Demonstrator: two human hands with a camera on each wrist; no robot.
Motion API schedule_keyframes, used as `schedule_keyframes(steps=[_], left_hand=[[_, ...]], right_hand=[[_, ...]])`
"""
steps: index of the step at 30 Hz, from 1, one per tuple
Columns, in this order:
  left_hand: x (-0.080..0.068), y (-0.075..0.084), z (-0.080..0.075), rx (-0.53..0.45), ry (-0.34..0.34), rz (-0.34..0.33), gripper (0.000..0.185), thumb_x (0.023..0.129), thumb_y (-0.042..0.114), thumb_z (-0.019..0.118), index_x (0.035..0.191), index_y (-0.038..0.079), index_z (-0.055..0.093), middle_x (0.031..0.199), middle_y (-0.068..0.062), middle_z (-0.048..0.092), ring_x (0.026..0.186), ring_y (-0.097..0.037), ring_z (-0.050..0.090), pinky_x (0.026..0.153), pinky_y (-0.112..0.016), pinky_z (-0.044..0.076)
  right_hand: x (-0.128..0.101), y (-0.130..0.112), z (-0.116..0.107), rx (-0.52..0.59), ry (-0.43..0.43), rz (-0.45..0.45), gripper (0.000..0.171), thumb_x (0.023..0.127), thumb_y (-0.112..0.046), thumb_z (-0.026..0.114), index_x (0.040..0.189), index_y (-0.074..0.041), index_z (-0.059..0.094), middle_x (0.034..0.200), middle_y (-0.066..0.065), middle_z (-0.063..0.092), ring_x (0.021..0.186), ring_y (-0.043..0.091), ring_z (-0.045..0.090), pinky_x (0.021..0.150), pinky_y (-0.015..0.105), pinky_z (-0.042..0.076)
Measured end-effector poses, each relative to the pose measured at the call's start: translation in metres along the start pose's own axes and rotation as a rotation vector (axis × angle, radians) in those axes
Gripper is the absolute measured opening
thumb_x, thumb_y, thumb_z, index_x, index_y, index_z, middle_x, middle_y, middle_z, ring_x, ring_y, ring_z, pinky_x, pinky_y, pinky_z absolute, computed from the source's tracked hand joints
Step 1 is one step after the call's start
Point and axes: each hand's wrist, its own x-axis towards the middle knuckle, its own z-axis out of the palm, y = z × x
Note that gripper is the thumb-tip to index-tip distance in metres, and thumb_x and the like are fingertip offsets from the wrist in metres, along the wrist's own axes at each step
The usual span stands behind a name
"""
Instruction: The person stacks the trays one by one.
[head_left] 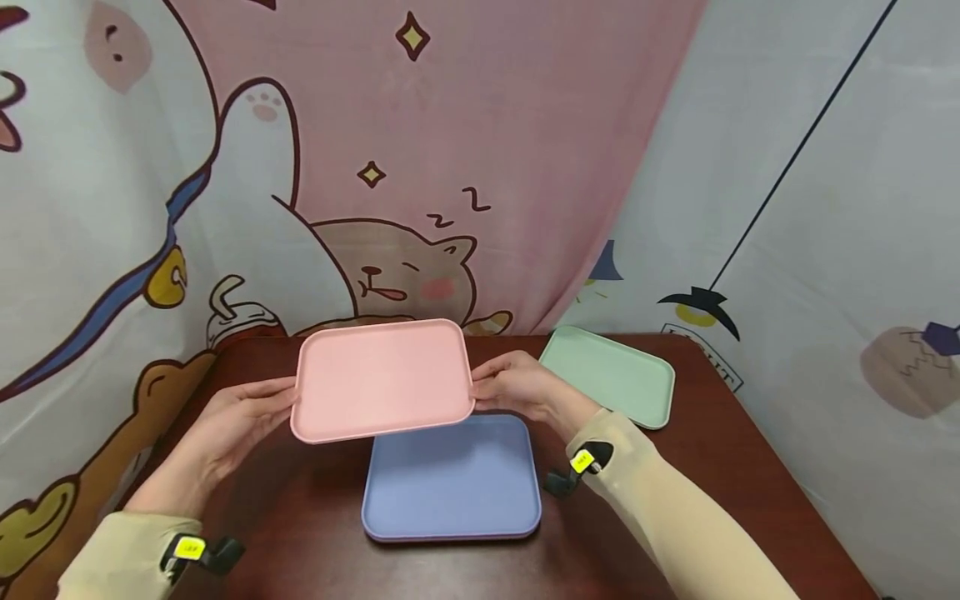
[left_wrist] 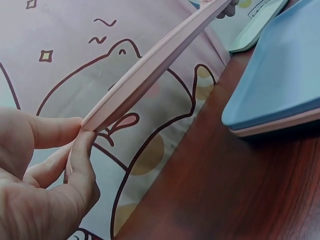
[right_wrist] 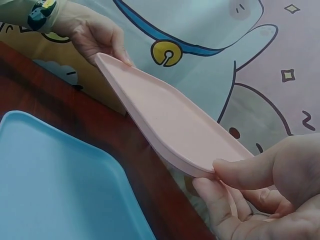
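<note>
Above the middle of the dark wooden table (head_left: 300,517), lifted clear and tilted a little: pink rectangular tray (head_left: 381,379), held by its two short ends. Left hand (head_left: 232,425) pinching the left rim between thumb and fingertips; right hand (head_left: 517,387) doing the same at the right rim, thumb on top, fingers curled beneath. Directly below, toward the near edge, a blue tray (head_left: 452,479) lying flat, apparently with a pinkish one under it. Off toward the far right corner, well apart, a mint green tray (head_left: 611,375), also flat. Likely light and stiff, judging by the thin profile and the absence of sag between two fingertip pinches; smooth matte plastic, probably a bit slick, so best taken by the raised rim at opposite ends, where the lip gives the fingers something to hook. Not fragile by the look of it. From the left wrist view: the tray's thin edge, seen side-on, and the pinkish layer under the blue tray, which the head view barely hints at. From the right wrist view: the shallow well and rounded lip, plus the opposite hand at the far end. Only from the head view: the full layout and the cartoon curtain (head_left: 450,150) behind the table.
</note>
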Motion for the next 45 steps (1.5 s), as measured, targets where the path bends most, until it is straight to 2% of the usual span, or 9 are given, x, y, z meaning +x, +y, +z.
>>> schedule_keyframes(steps=[8, 19, 24, 31, 36, 45], left_hand=[[0.003, 0.008, 0.015, 0.004, -0.023, 0.026, 0.046, 0.102, 0.006, 0.071, 0.142, -0.012, 0.058, 0.113, 0.002, 0.073, 0.104, -0.01, 0.072, 0.093, -0.026, 0.059], [0.007, 0.014, 0.039, 0.039, -0.029, 0.013, 0.053, 0.102, 0.009, 0.072, 0.146, -0.015, 0.052, 0.116, -0.001, 0.073, 0.105, -0.012, 0.073, 0.095, -0.028, 0.059], [0.008, 0.014, 0.046, 0.026, -0.029, -0.002, 0.052, 0.102, 0.008, 0.072, 0.145, -0.014, 0.054, 0.116, -0.002, 0.074, 0.104, -0.013, 0.073, 0.095, -0.029, 0.059], [0.008, 0.013, 0.056, 0.001, -0.049, -0.004, 0.055, 0.102, 0.004, 0.07, 0.147, -0.018, 0.048, 0.118, -0.006, 0.072, 0.104, -0.013, 0.073, 0.095, -0.03, 0.059], [0.008, 0.012, 0.064, -0.001, -0.062, -0.013, 0.055, 0.102, 0.004, 0.07, 0.147, -0.018, 0.047, 0.12, -0.008, 0.072, 0.105, -0.014, 0.073, 0.096, -0.03, 0.059], [0.007, 0.01, 0.073, 0.016, -0.079, -0.012, 0.052, 0.102, 0.005, 0.07, 0.145, -0.017, 0.052, 0.124, -0.013, 0.072, 0.107, -0.017, 0.073, 0.097, -0.032, 0.058]], right_hand=[[-0.015, -0.004, -0.009, 0.05, 0.032, -0.006, 0.028, 0.093, 0.016, 0.065, 0.121, 0.021, 0.064, 0.097, 0.019, 0.075, 0.089, 0.027, 0.075, 0.089, 0.046, 0.063], [-0.035, -0.007, -0.026, 0.061, 0.058, -0.009, 0.029, 0.093, 0.016, 0.065, 0.121, 0.022, 0.063, 0.096, 0.018, 0.075, 0.088, 0.025, 0.074, 0.086, 0.042, 0.064], [-0.044, -0.006, -0.031, 0.044, 0.057, -0.022, 0.028, 0.095, 0.014, 0.065, 0.122, 0.022, 0.063, 0.097, 0.018, 0.074, 0.088, 0.024, 0.075, 0.086, 0.041, 0.064], [-0.057, -0.005, -0.038, 0.021, 0.07, -0.017, 0.027, 0.096, 0.011, 0.065, 0.121, 0.021, 0.064, 0.097, 0.017, 0.075, 0.087, 0.024, 0.075, 0.085, 0.04, 0.065], [-0.067, -0.003, -0.045, 0.049, 0.043, -0.027, 0.024, 0.096, 0.012, 0.064, 0.119, 0.02, 0.065, 0.096, 0.016, 0.075, 0.089, 0.023, 0.075, 0.087, 0.042, 0.064], [-0.08, 0.006, -0.053, 0.065, 0.029, -0.041, 0.018, 0.096, 0.011, 0.065, 0.112, 0.012, 0.072, 0.096, 0.014, 0.075, 0.089, 0.023, 0.075, 0.088, 0.04, 0.064]])
